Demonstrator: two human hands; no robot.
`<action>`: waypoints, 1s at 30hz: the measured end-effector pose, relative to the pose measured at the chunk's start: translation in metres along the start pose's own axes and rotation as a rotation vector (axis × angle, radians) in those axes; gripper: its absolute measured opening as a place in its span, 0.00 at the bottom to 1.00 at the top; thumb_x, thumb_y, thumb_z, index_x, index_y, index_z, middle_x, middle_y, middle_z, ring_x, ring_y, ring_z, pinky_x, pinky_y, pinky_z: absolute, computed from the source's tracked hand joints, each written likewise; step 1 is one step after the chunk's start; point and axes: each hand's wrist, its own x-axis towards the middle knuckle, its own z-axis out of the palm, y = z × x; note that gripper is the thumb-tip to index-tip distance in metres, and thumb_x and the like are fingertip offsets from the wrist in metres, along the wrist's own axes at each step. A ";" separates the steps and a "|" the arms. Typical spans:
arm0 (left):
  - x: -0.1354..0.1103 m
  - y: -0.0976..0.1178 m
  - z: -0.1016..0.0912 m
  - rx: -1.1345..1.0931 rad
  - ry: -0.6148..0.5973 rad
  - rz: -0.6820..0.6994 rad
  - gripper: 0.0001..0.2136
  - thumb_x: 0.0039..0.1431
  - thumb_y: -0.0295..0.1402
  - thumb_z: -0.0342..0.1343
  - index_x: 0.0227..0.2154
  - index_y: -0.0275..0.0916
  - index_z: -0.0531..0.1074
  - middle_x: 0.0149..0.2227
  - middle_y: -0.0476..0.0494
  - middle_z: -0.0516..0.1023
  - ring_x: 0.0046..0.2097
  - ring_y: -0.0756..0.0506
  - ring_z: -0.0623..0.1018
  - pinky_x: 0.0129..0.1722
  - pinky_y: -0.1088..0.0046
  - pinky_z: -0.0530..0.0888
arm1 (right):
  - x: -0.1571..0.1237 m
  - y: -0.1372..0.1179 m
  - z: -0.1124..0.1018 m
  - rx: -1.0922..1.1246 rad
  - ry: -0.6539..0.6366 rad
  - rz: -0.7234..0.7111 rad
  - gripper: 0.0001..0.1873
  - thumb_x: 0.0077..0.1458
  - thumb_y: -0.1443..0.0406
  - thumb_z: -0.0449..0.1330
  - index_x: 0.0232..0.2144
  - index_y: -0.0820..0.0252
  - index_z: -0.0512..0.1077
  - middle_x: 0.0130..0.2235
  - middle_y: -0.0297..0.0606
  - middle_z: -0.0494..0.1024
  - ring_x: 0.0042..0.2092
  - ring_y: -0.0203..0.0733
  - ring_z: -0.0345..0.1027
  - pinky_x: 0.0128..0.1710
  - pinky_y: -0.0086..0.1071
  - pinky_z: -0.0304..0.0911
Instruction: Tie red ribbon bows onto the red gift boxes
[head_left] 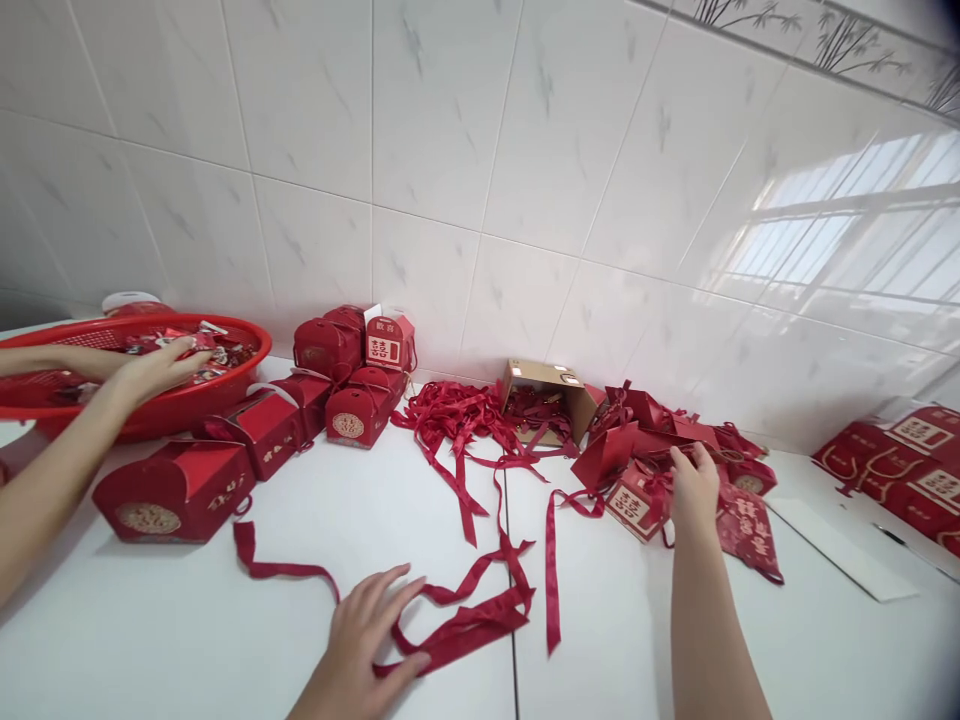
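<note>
My left hand (366, 640) rests low on the white table (315, 610) with its fingers spread. Its thumb and fingertips lie beside loose red ribbon (469, 632), apparently not gripping it. Over on the right, my right hand (695, 487) reaches into a heap of red candy boxes and pouches, fingers bent down against it. What those fingers hold is hidden. Just left of this hand is a red box with a pale double-happiness label (630, 507). To its right lies a red drawstring pouch (748, 530).
Another person's hands (154, 372) are in a red plastic basket (259, 345) of wrapped sweets. Closed red boxes (184, 490) stand nearby. Tangled ribbons (457, 410) and a cardboard box (581, 395) lie by the wall. Red bags (862, 455) and a pen (892, 535) are at far right.
</note>
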 end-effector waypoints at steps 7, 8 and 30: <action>0.029 0.041 -0.001 -0.036 -0.073 0.082 0.07 0.60 0.30 0.54 0.29 0.44 0.76 0.42 0.45 0.79 0.47 0.39 0.75 0.46 0.58 0.72 | -0.164 -0.022 -0.013 -0.201 -1.466 0.063 0.18 0.60 0.54 0.56 0.32 0.60 0.81 0.30 0.40 0.79 0.31 0.39 0.71 0.32 0.31 0.66; 0.031 0.043 -0.002 -0.072 -0.031 0.057 0.08 0.62 0.31 0.52 0.30 0.43 0.75 0.39 0.45 0.79 0.45 0.41 0.76 0.45 0.59 0.72 | -0.188 -0.013 -0.013 -0.246 -1.596 0.187 0.19 0.60 0.53 0.56 0.33 0.60 0.81 0.28 0.40 0.79 0.30 0.40 0.71 0.31 0.32 0.65; -0.002 -0.009 -0.060 -0.085 0.019 -0.118 0.07 0.61 0.35 0.56 0.28 0.43 0.76 0.28 0.50 0.79 0.34 0.46 0.77 0.39 0.70 0.71 | -0.185 0.040 -0.027 0.685 -0.371 0.774 0.11 0.39 0.67 0.72 0.29 0.55 0.77 0.31 0.33 0.75 0.34 0.38 0.74 0.39 0.34 0.75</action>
